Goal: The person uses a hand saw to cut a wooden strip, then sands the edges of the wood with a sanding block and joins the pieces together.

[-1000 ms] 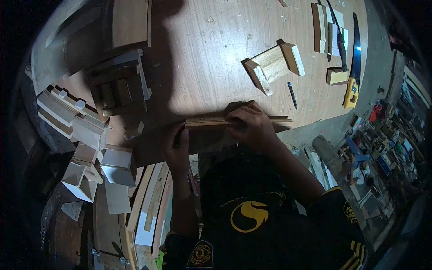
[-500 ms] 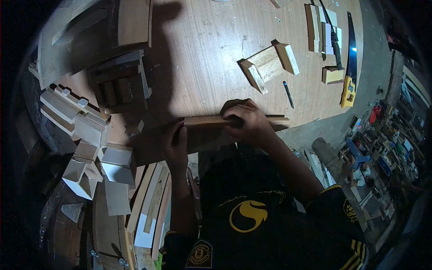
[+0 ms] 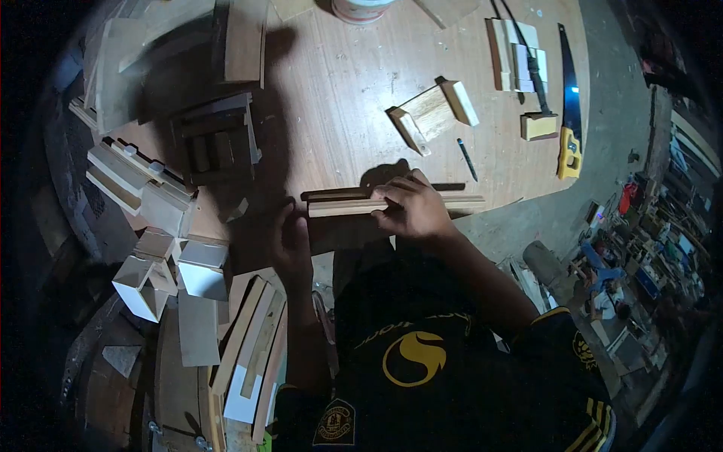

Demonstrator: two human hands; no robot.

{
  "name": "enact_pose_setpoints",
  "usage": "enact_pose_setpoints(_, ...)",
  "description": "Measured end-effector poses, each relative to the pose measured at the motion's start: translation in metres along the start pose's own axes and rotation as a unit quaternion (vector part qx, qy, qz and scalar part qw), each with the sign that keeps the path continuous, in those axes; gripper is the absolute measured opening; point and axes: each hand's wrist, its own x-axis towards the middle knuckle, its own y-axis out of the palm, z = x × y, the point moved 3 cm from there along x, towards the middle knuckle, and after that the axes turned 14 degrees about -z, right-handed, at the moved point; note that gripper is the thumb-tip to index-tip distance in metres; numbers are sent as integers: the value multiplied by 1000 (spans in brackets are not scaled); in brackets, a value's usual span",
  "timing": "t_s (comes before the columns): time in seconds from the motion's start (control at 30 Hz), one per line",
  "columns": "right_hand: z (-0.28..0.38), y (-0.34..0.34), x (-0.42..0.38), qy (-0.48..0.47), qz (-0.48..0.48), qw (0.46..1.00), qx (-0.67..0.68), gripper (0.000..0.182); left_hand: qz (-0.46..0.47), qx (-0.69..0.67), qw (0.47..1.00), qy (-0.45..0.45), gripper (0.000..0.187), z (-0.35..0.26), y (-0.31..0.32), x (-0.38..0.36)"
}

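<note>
Long thin wooden strips (image 3: 343,207) lie side by side across the near edge of the wooden table (image 3: 331,98). My right hand (image 3: 410,203) grips them right of their middle, thumb on the near side and fingers over the far side. At their left end is my left hand (image 3: 291,237), in shadow, its thumb and fingers apart, with a small gap to the wood. Beyond the right hand sits a small three-piece wooden assembly (image 3: 429,113), and a dark pencil (image 3: 468,160) lies to its right.
A yellow-handled saw (image 3: 570,143) lies at the table's right edge, beside wood blocks (image 3: 503,56) and a dark strap (image 3: 535,68). A white tub (image 3: 363,9) stands at the far edge. Wooden box pieces (image 3: 218,151) crowd the left; boards (image 3: 248,346) lean below.
The view has shifted, so the table items appear further left and the tub shows more. My left hand has let go of the strips' end. A dark gap or shadow now shows behind them.
</note>
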Motion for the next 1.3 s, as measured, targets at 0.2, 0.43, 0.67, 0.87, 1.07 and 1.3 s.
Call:
enact_pose_setpoints(0.2, 58, -68, -9, -92, -22, 995, -41, 38, 211, 192, 866, 410, 36, -141, 7, -21)
enact_pose_setpoints(0.43, 112, -144, -36, -186, -131, 973, -39, 33, 312, 125, 851, 404, 36, -197, 9, -51)
enact_pose_setpoints(0.67, 141, -202, -67, -227, -202, 950, -76, 34, 294, 3, 833, 468, 28, -234, 8, -79)
enact_pose_setpoints(0.87, 144, -213, -86, -249, -239, 934, -93, 32, 296, 11, 822, 487, 24, -258, 1, -98)
enact_pose_setpoints(1.07, 143, -218, -101, -278, -267, 918, -90, 28, 325, 63, 849, 413, 21, -265, -1, -114)
enact_pose_setpoints(1.3, 140, -219, -110, -291, -256, 917, -90, 29, 324, 102, 819, 463, 22, -265, -1, -123)
